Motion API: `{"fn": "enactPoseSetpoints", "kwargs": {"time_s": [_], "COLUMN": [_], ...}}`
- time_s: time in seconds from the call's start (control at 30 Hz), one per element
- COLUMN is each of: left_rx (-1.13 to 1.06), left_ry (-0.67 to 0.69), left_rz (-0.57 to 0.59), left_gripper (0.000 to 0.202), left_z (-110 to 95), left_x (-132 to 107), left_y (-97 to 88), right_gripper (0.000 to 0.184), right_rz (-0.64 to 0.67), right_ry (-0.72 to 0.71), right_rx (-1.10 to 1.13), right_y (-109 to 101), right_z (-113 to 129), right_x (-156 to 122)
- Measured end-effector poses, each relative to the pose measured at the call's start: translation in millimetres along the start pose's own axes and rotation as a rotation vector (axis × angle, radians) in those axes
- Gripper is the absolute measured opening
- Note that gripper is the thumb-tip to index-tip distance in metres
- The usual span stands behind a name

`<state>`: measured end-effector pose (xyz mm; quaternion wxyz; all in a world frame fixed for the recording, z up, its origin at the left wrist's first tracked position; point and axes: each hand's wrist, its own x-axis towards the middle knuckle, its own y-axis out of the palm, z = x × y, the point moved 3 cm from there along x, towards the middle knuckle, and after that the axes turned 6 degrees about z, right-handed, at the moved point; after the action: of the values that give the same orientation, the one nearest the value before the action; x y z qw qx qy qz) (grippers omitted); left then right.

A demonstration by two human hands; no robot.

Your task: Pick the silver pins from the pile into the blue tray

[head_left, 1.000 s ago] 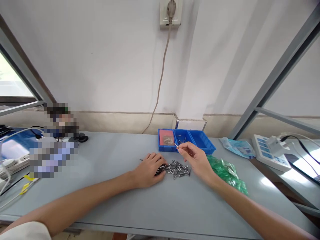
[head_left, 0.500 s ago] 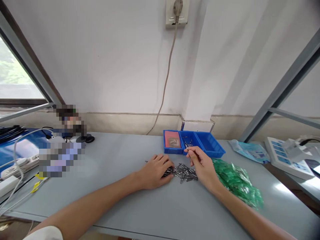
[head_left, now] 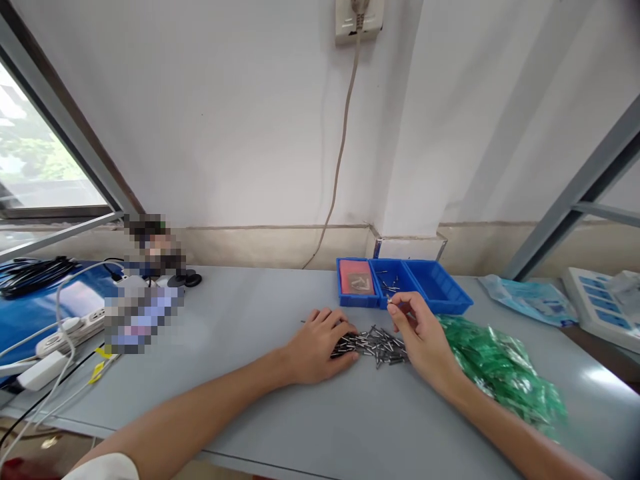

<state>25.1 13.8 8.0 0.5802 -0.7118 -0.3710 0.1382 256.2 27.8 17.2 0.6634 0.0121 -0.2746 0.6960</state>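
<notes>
A loose pile of small metal pins (head_left: 377,345), rivet-like in shape, lies on the grey table. My left hand (head_left: 320,343) rests palm down at the pile's left side, fingers stretched out and partly covering some pins. Above the pile's right end, my right hand (head_left: 417,330) is closed in a pinch at the front edge of the blue divided tray (head_left: 445,310). A tiny pale tip of a metal pin shows between thumb and forefinger; the rest is hidden. Several pins lie in the tray's middle compartment, and a pink card (head_left: 356,270) with a small clear bag fills the left one.
Green plastic bags (head_left: 500,367) lie right of my right hand. Behind them are a blue-and-white packet (head_left: 530,300) and a white device (head_left: 605,307). Power strips (head_left: 75,330) and cables crowd the left side. A cord (head_left: 345,133) hangs down the wall behind the tray.
The camera view has shifted, so the tray and pile appear farther right. My right hand stays pinched near the tray, with less of the pin showing. My left hand still rests on the pile.
</notes>
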Motion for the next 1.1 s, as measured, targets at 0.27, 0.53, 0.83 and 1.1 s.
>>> {"fn": "enactPoseSetpoints", "kwargs": {"time_s": [0.27, 0.53, 0.83, 1.1], "left_rx": [-0.027, -0.006, 0.003, -0.012], "left_ry": [0.015, 0.014, 0.017, 0.009], "left_rz": [-0.003, 0.003, -0.001, -0.004], "left_gripper": [0.037, 0.037, 0.038, 0.036], "left_z": [1.3, 2.2, 4.3, 2.8], "left_x": [-0.6, -0.5, -1.4, -1.1], "left_y": [0.7, 1.2, 2.3, 1.3], "right_gripper": [0.023, 0.016, 0.024, 0.037], "right_rz": [-0.020, -0.002, 0.025, 0.109], "right_ry": [-0.012, -0.075, -0.002, 0.193], "right_rx": [-0.030, -0.097, -0.065, 0.312], "right_y": [0.2, 0.3, 1.1, 7.1], "right_z": [-1.6, 5.0, 9.9, 9.2], "right_x": [-1.0, -1.4, -2.4, -3.4]}}
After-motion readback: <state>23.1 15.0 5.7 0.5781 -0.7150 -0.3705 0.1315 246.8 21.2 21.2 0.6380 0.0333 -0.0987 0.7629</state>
